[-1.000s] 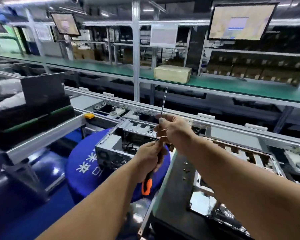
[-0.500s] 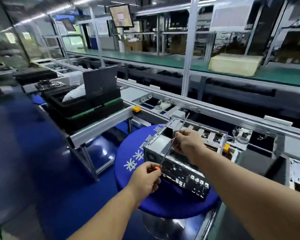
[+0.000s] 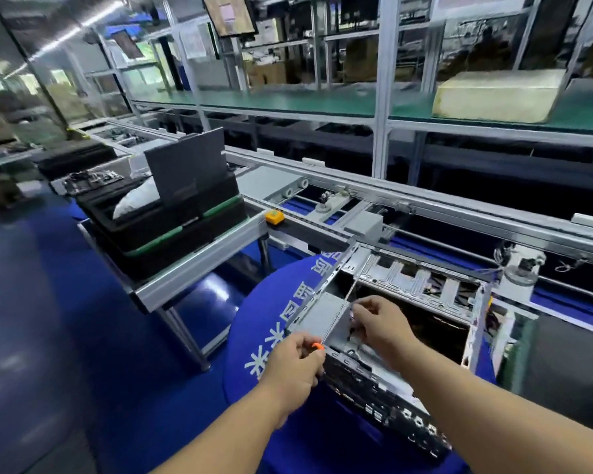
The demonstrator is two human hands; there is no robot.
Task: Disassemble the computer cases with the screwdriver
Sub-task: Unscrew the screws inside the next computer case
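The case lies open on a round blue surface printed with white marks, at about 5 o'clock from the centre of the view, its dark port panel facing the person. The left hand, at 6 o'clock, has its grip clenched round the screwdriver's handle; only an orange bit of that handle shows above the fingers. The thin shaft slants up toward 1 o'clock across the grey box inside the case, its tip near the case's far wall. The right hand, just to the 3 o'clock side of the left, reaches into the case with its fingers bent round the shaft about midway along; the picture is smeared there, so how tightly that grip closes I cannot tell for certain, but it appears to pinch the shaft.

At 10 o'clock from the case, black trays with green edges sit stacked on a metal stand, a dark panel upright in them. A conveyor runs behind the case from 9 to 3 o'clock, with a yellow stop at its near end. Above it, at 1 o'clock, a pale box rests on a green shelf.
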